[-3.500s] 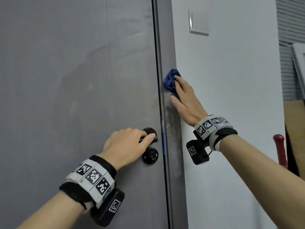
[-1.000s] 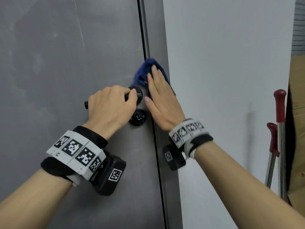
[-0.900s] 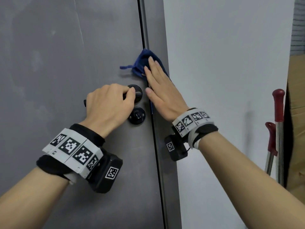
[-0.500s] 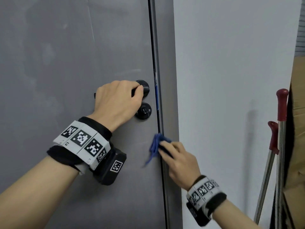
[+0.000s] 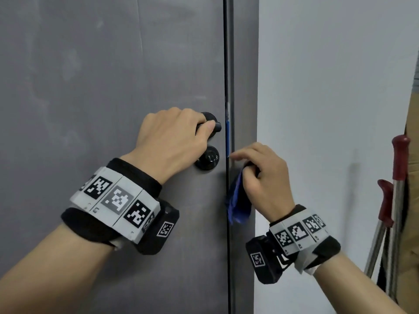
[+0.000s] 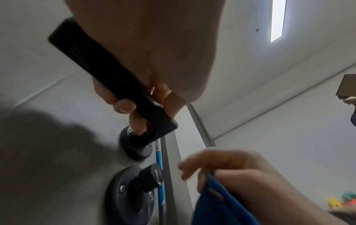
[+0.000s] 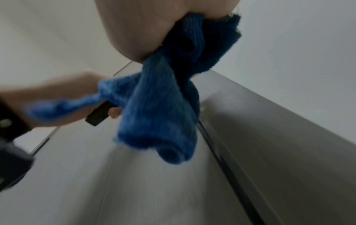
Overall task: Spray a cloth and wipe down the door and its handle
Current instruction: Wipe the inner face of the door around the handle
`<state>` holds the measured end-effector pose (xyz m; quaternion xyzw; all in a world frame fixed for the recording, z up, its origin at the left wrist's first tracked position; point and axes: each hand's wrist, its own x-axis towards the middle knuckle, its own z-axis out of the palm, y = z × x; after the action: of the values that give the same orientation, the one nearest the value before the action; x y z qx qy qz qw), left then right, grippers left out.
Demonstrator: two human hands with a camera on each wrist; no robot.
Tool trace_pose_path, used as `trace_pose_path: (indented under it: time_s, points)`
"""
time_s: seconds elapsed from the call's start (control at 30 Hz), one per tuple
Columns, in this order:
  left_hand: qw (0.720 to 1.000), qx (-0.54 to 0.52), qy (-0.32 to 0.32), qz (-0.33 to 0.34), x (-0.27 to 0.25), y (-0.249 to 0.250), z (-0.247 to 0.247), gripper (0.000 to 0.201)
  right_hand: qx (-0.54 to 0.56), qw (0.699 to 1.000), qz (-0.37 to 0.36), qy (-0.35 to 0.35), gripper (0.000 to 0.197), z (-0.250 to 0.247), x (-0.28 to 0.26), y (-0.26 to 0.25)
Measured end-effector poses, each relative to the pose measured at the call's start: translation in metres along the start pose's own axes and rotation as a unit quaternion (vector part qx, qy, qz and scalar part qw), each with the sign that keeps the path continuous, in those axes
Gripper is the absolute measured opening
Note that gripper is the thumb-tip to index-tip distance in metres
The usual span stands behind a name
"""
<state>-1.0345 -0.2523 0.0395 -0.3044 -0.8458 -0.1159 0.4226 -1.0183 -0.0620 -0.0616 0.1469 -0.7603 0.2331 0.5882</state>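
Beside the door [image 5: 113, 64] edge, right hand [image 5: 265, 177] fingers [image 5: 243, 152] pinch a bunched, dangling blue cloth [image 5: 238, 200].

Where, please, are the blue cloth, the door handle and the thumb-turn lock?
blue cloth [image 5: 238, 200], head view, hanging fold.
door handle [image 6: 108, 77], left wrist view, middle of lever.
thumb-turn lock [image 5: 207, 157], head view, round plate.

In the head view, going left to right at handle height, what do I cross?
Grey door → left hand gripping the black lever handle → door edge gap → right hand holding the blue cloth → white wall → red-capped metal poles.
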Motion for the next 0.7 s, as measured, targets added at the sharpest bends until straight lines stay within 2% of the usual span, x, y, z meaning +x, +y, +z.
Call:
trace_pose_path:
  time_s: [0.07, 0.17, 0.27, 0.33, 0.4, 0.47, 0.57, 0.7]
  points:
    - [1.000, -0.001, -0.026, 0.016, 0.002, -0.005, -0.004, 0.039, 0.011, 1.000, 0.000, 0.000, 0.047, 0.003, 0.026, -0.005]
    - [0.996, -0.015, -0.084, 0.036, 0.006, -0.008, -0.011, 0.034, 0.025, 0.999, 0.001, -0.040, 0.049, 0.008, 0.049, -0.014]
    - [0.984, -0.071, -0.161, -0.003, 0.014, -0.011, -0.019, 0.033, 0.030, 0.998, 0.028, -0.042, 0.047, 0.008, 0.054, -0.022]
    - [0.965, -0.120, -0.231, -0.024, 0.024, -0.010, -0.027, 0.033, 0.033, 0.997, 0.041, -0.054, 0.051, 0.003, 0.054, -0.027]
    - [0.944, -0.129, -0.303, 0.001, 0.035, -0.012, -0.034, 0.035, 0.042, 0.994, 0.046, -0.084, 0.054, -0.001, 0.057, -0.030]
    - [0.924, -0.161, -0.347, -0.005, 0.042, -0.018, -0.040, 0.035, 0.049, 0.989, 0.057, -0.124, 0.055, -0.006, 0.063, -0.029]
    - [0.888, -0.260, -0.375, -0.052, 0.048, -0.031, -0.045, 0.017, 0.072, 0.979, 0.087, -0.167, 0.053, -0.016, 0.077, -0.028]
    - [0.864, -0.292, -0.403, -0.080, 0.050, -0.031, -0.047, 0.008, 0.073, 0.960, 0.193, -0.191, 0.047, -0.032, 0.098, -0.030]
